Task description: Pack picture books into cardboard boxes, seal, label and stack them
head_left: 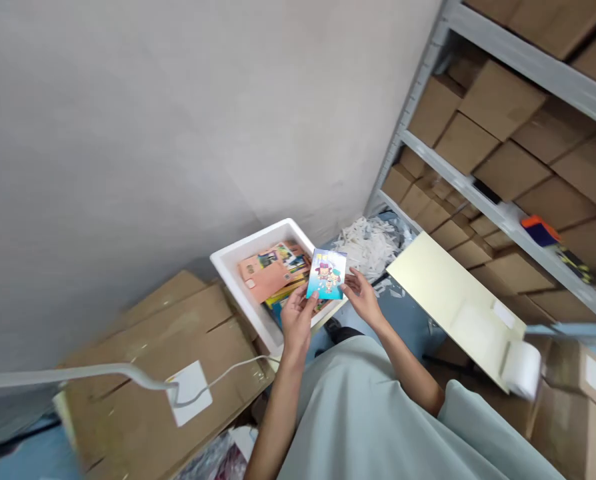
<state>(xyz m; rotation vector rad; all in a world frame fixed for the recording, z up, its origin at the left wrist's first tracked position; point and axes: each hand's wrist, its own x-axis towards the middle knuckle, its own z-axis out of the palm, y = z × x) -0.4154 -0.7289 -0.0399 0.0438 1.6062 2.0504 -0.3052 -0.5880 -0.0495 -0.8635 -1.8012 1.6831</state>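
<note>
A small thin booklet [327,272] with cartoon figures on a blue and white cover is held up between my two hands. My left hand [298,315] grips its lower left edge, thumb on the front. At the right edge, the fingers of my right hand [362,293] pinch the lower corner. Just behind the booklet stands a white box [229,283]. Inside it lie several colourful booklets [271,280], orange, yellow and blue, piled loosely; the held booklet and my left hand hide part of them.
Large cardboard boxes [178,327] lie at left, crossed by a white cable [103,370]. Shredded white paper [368,240] heaps on the floor. A cream tabletop [443,287] bears a white paper roll [522,370]. Metal shelves [448,163] at right hold many boxes.
</note>
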